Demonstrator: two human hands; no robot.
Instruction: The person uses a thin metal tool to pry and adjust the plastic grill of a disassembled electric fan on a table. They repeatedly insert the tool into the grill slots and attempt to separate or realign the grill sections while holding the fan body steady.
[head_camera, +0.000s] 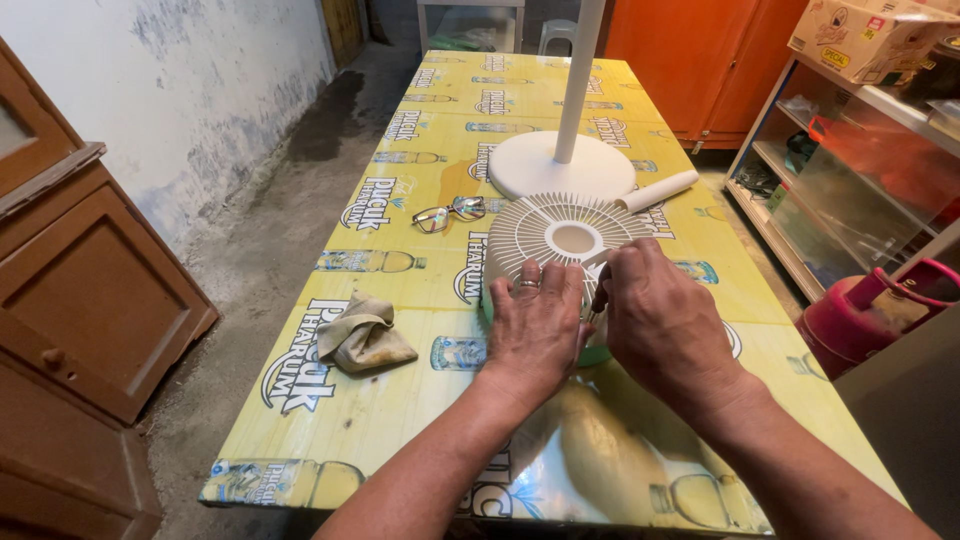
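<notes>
We start at the right hand (660, 320): its fingers are curled narrow around a slim dark tool (598, 300), of which only a short length shows between the two hands; its tip and its handle are hidden, so we cannot tell what kind of tool it is. Just beside it, touching the same work, the left hand (535, 325) lies flat with fingers spread on the near edge of the white fan grille (560, 235), pressing it down rather than gripping it. A ring shows on one finger. The grille's near part is covered by both hands; under them a green piece (596, 354) peeks out, too hidden to identify.

Just beyond the grille stands the white round fan base (530, 165) with its pole (578, 80), whose top is cut off by the frame. A white tube (658, 191) lies beyond the right hand. Beyond the left hand, to its outer side, lie spectacles (448, 212); nearer, on that same side, a crumpled cloth (364, 335). All rest on the yellow printed table cover (420, 400). A red gas cylinder (865, 310) stands well apart, off the table on the right hand's side.
</notes>
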